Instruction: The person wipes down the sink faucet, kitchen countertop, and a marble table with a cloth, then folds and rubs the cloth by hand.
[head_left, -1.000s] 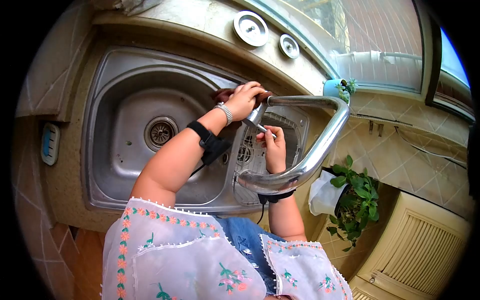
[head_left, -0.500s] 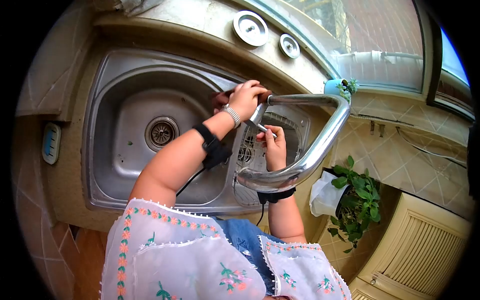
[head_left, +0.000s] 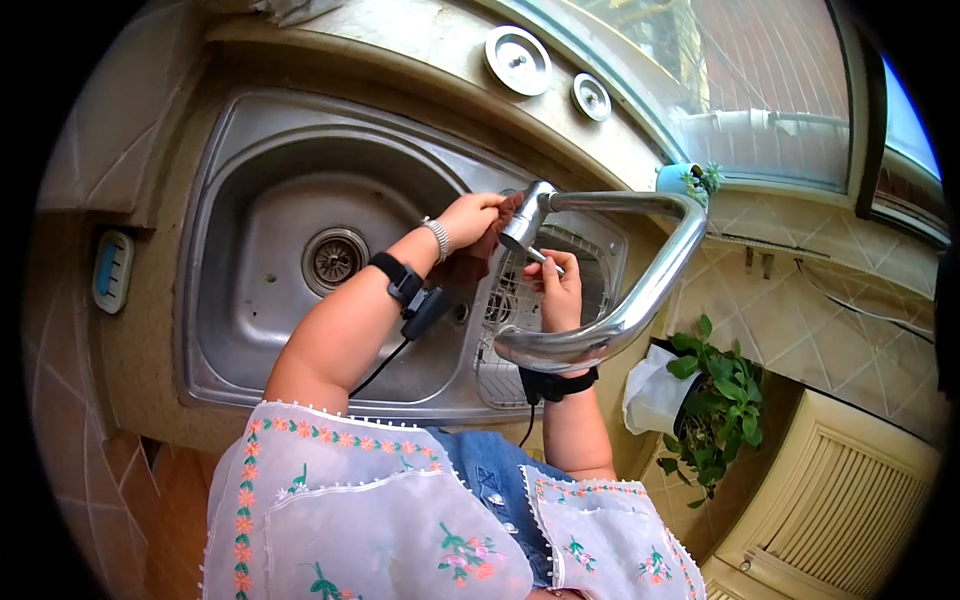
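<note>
My left hand (head_left: 468, 222), with a metal watch at its wrist, is closed on a reddish-brown cloth (head_left: 473, 264). The cloth hangs over the sink divider, its upper end against the chrome faucet (head_left: 520, 222). On the other side, the fingers of my right hand (head_left: 561, 295) pinch the faucet's slim lever (head_left: 541, 259). A thick bent spout (head_left: 655, 290) loops above my right wrist and hides part of it. Below lies the double steel sink (head_left: 250, 215), with a wire rack (head_left: 508, 385) in its smaller basin.
Two round drain lids (head_left: 520, 62) lie on the ledge by the window. A small blue pot (head_left: 677, 178) with a plant stands near the spout. On the right is a leafy potted plant (head_left: 720, 410). A white and blue dish (head_left: 113, 272) sits at the left edge.
My left hand has come off the top of the faucet, moving left and down with the cloth. My right hand stays at the lever. The whole view has shifted slightly.
</note>
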